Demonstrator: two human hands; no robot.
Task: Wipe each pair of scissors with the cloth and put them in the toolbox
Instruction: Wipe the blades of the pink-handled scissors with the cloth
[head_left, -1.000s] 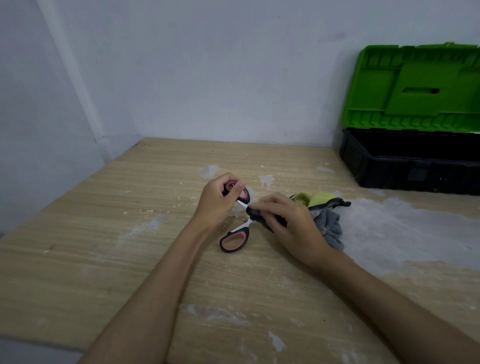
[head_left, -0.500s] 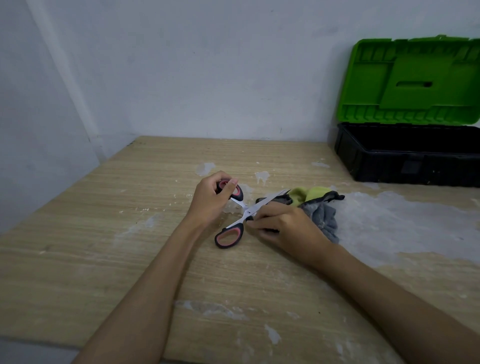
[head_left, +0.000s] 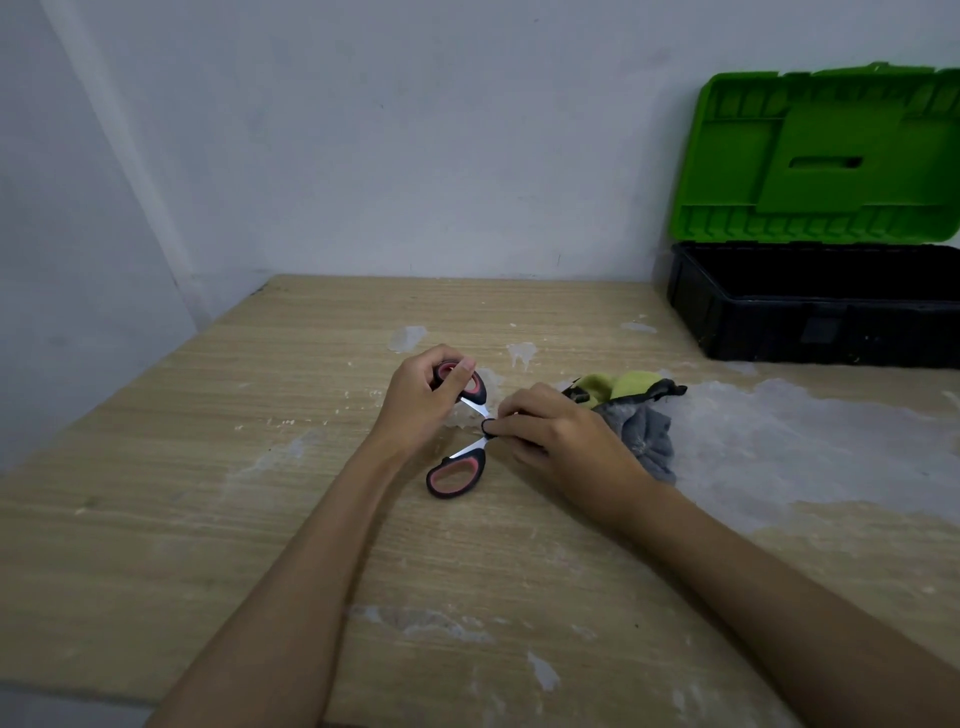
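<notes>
A pair of scissors (head_left: 456, 472) with black and pink handles lies spread open on the wooden table (head_left: 208, 467). My left hand (head_left: 421, 402) grips its upper handle, thumb through the loop. My right hand (head_left: 561, 441) pinches the grey and yellow-green cloth (head_left: 641, 423) around the blades near the pivot, so the blades are hidden. The rest of the cloth trails behind my right hand. The toolbox (head_left: 810, 322), black with a raised green lid, stands open at the back right.
White walls close the table at the back and left. Pale paint stains (head_left: 805, 441) cover the table surface to the right of the cloth. The near table edge runs along the bottom left.
My right hand slid with the cloth along the blades towards the pivot; the blade tip that showed half a second ago is covered now. My left hand kept its grip on the handle.
</notes>
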